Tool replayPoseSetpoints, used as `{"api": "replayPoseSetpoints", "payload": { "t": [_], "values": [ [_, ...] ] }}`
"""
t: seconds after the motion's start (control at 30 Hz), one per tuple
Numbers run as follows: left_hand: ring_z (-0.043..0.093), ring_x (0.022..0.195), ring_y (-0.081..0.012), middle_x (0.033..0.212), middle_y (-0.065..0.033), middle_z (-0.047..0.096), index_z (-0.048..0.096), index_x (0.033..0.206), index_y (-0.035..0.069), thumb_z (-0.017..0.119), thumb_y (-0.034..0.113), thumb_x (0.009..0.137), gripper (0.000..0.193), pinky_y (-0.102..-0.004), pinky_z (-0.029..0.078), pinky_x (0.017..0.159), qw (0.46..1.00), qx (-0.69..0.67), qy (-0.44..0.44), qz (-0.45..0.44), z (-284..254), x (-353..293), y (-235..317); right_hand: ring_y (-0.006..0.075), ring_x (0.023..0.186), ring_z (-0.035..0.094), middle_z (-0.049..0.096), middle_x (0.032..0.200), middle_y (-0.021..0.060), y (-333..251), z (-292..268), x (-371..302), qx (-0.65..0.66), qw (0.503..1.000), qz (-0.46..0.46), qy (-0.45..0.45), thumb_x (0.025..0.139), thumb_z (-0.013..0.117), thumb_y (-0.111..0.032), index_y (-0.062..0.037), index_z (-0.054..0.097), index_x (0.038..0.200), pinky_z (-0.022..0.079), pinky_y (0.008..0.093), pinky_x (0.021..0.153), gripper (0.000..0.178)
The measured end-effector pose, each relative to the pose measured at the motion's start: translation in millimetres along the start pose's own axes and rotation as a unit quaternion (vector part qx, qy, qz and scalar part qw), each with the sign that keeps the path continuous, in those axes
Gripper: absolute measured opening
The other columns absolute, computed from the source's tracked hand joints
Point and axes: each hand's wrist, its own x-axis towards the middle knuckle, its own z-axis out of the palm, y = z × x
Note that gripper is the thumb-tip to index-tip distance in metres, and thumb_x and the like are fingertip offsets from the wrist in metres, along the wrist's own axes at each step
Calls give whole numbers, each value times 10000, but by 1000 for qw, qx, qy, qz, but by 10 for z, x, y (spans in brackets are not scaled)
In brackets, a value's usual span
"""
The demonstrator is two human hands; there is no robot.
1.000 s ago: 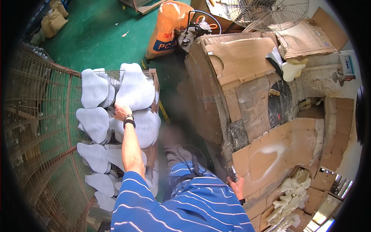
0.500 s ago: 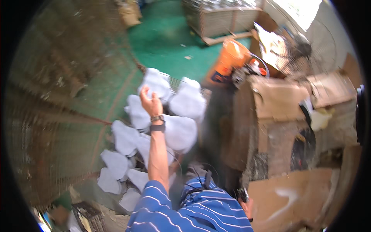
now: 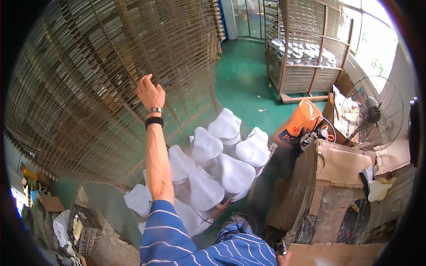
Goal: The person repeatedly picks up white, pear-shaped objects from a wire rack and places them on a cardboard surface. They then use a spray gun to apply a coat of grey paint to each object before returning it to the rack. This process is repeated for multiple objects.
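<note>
My left hand (image 3: 151, 92) is raised in front of the tall wire rack (image 3: 111, 53), its fingers loosely bent and apart. Nothing shows in it; whether the fingertips touch the wires I cannot tell. Below and right of this forearm, smooth white rounded sheets, wider at one end, lie overlapping on a wire shelf; one such white sheet (image 3: 205, 189) is near the middle. My right hand (image 3: 284, 258) is only partly in view at the lower edge, closed by a small dark object (image 3: 280, 248) whose kind is unclear.
An orange bucket-like container (image 3: 298, 122) stands on the green floor beyond the shelf. At right are worn cardboard boxes (image 3: 341, 164) and a standing fan (image 3: 375, 111). Another rack (image 3: 306, 71) with white pieces is farther back. A black crate (image 3: 86, 235) sits lower left.
My left hand has gone from above the white sheets up and left to the wire rack. The view has shifted, showing more of the racks. My right hand stays low.
</note>
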Motion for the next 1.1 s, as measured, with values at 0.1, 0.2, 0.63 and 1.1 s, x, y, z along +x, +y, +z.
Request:
{"api": "replayPoseSetpoints", "payload": {
  "t": [0.1,0.2,0.63,1.1],
  "values": [
    [494,1302,-356,1366,-139,554,521,1346,116,724,165,882,508,-555,375,1141,997,76,-15,5,-14,18,-159,371,819,657,675,957,260,33,49,48,-50,998,29,33,872,663,-243,-52,627,1232,492,497,711,409],
    [517,1271,-353,1327,-148,574,520,1333,102,744,174,869,521,-567,360,1151,992,123,-2,33,-45,-94,-82,377,777,673,685,857,229,-105,111,4,-79,993,44,70,823,689,-244,-45,683,1079,501,492,702,324],
    [543,1213,-369,1288,-148,580,532,1375,100,748,169,807,612,-536,408,1004,985,-74,-134,77,-992,-2825,1494,219,649,570,624,690,126,-221,267,-294,68,978,98,170,772,678,-153,-6,683,960,469,412,629,239],
    [632,997,-387,1053,-197,656,529,1271,40,687,192,839,485,-496,513,828,455,-205,-867,0,305,-6050,1335,144,679,455,461,708,56,-109,652,-1329,177,918,159,318,803,713,-189,-35,650,1308,447,344,634,532]
  ]
}}
